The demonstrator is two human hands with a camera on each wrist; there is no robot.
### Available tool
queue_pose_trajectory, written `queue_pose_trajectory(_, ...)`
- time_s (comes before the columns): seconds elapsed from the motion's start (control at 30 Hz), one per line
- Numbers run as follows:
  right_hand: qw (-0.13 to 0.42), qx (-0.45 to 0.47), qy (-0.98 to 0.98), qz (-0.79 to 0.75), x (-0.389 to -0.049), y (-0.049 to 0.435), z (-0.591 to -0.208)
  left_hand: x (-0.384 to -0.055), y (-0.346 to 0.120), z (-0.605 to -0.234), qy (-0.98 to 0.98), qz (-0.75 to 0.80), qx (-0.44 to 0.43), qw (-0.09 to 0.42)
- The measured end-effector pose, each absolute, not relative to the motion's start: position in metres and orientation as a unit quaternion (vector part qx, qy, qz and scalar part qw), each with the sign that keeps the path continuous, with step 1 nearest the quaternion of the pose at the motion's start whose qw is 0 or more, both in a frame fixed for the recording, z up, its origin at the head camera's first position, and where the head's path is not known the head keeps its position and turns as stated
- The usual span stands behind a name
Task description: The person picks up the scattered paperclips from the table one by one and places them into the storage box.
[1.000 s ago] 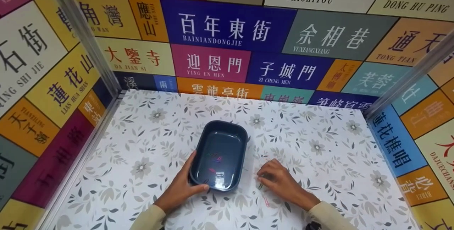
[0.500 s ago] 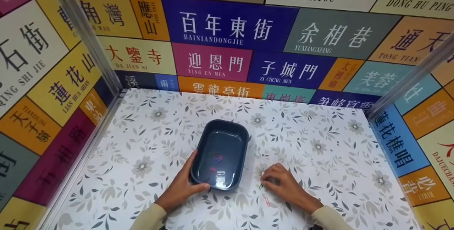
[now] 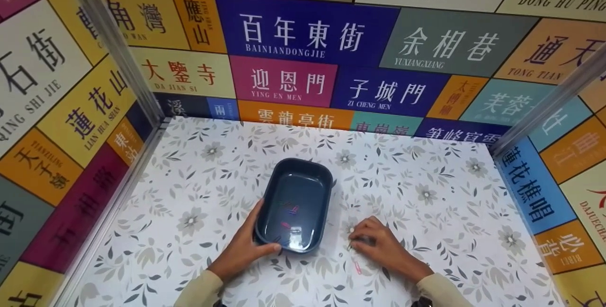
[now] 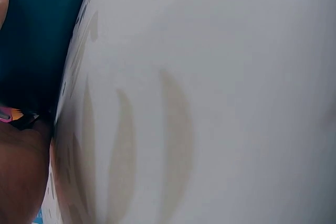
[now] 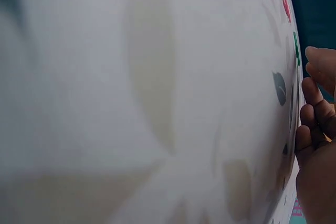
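Observation:
A dark blue rectangular dish sits on the table, tilted slightly in outline. My left hand grips its near left corner, thumb over the rim and fingers along the outer side. Inside lie several small coloured paper clips. My right hand is right of the dish, fingers bent, tips low at the tabletop. A green paper clip lies at its fingertips in the right wrist view; whether they pinch it cannot be made out. Just nearer me lies a pink paper clip, red in the right wrist view.
The table has a white floral cover. Upright panels printed with coloured street-name signs stand at the back and both sides. Clear corner posts join them at the back left and right.
My right hand has shifted slightly right and nearer me, its fingertips coming down to the green paper clip. The left hand and dish stay almost where they were.

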State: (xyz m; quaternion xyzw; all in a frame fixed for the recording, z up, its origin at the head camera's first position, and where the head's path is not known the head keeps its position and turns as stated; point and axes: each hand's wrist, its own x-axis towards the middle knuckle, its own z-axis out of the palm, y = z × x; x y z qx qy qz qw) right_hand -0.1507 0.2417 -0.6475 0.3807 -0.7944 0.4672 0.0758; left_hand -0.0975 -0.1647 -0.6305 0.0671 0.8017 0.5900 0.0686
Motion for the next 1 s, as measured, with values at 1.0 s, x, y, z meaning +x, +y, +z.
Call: queue_pose_trajectory(1.0,0.063,0.422,-0.781,0.457,-0.1574,0.2447,-0.6511,-0.0992,-0.1644,-0.6305,0.802,0.589,0.053,0.084)
